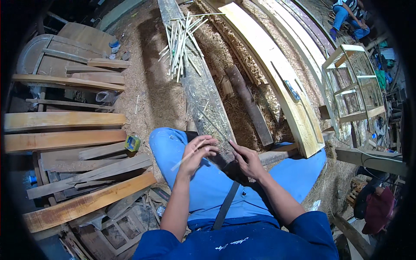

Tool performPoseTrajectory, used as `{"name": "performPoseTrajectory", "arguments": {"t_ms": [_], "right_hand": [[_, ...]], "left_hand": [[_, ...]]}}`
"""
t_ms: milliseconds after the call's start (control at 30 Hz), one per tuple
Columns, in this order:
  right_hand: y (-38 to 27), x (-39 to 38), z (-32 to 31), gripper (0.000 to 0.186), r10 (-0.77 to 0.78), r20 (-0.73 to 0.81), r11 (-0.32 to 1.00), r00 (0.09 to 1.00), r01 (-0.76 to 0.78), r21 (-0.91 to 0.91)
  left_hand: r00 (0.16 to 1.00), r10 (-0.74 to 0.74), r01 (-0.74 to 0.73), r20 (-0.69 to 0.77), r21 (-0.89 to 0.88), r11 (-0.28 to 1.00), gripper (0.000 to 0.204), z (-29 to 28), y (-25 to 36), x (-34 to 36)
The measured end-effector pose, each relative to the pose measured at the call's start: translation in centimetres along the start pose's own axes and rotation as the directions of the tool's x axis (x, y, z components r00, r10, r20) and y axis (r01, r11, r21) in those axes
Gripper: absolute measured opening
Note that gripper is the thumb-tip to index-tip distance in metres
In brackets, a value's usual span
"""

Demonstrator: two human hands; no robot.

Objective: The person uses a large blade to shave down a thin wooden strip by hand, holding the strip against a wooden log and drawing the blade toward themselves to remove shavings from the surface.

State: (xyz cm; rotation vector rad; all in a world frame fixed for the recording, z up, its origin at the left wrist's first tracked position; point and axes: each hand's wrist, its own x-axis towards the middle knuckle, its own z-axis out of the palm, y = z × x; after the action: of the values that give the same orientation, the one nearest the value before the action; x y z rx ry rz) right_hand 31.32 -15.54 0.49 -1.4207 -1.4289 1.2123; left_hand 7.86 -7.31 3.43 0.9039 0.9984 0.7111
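My left hand [194, 154], partly blurred, has curled fingers around a thin pale stick [178, 165] above my left thigh. Beside it, my right hand [246, 160] is closed on a long, thin dark rod [214, 125] that slants forward over a weathered plank [201, 93] strewn with shavings. At that plank's far end lies a loose pile of several pale slender sticks [181, 45]. To the right, a tool with a blue handle [292, 90] rests on a pale board [268, 56].
Stacked wooden planks [65, 138] line the left, with a yellow-green package [132, 143] among them. A slatted wooden frame [355, 91] stands at right. Another person [349, 21] sits at upper right. Cables [368, 158] hang over a beam at right. Shavings cover the ground.
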Motion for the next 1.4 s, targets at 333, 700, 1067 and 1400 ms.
{"name": "performPoseTrajectory", "arguments": {"t_ms": [333, 700, 1067, 1400], "right_hand": [[1.1, -0.3, -0.4, 0.046, 0.055, -0.104, 0.996, 0.993, -0.048, 0.073], [1.3, -0.5, -0.8, 0.046, 0.069, -0.138, 0.993, 0.988, -0.054, 0.107], [-1.5, 0.2, 0.0, 0.052, 0.081, -0.089, 0.986, 0.993, -0.067, 0.15], [-1.5, 0.8, 4.0, 0.05, -0.034, -0.211, 0.994, 0.977, 0.055, 0.092]], "left_hand": [[0.918, 0.319, -0.158, -0.237, 0.518, 0.841, 0.028, 0.1, 0.4, 3.4], [0.727, 0.58, -0.417, -0.368, 0.435, 0.798, 0.028, 0.8, 1.5, 3.2], [0.603, 0.77, -0.418, -0.21, 0.739, 0.529, 0.016, 1.5, 3.3, 4.3], [0.544, 0.798, -0.431, -0.258, 0.73, 0.53, 0.014, 1.7, 2.5, 4.7]]}}
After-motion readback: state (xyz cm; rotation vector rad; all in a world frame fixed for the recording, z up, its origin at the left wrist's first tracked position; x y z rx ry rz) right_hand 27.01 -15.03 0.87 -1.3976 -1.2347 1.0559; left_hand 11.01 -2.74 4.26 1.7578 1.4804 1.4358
